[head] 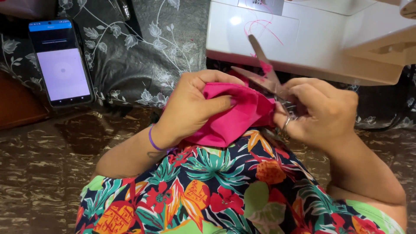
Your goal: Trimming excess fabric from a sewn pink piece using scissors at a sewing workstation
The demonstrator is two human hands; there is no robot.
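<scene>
Brown glossy table carries a white sewing machine at its far edge. My left hand pinches bunched pink fabric above my lap; my right hand grips parted scissors, loose pink thread not yet cut.

A lit smartphone lies far left, its screen pale lilac.

A white sewing machine fills the top right, with loose strands of pink thread lying across its flat bed. At top left a smartphone lies face up, its screen lit pale with a blue bar above. It rests on a dark grey cloth printed with pale leaves and flowers. Below that stretches a glossy brown table with a marbled pattern. At the bottom, a bright tropical-print garment shows red flowers, green leaves and orange shapes.
</scene>
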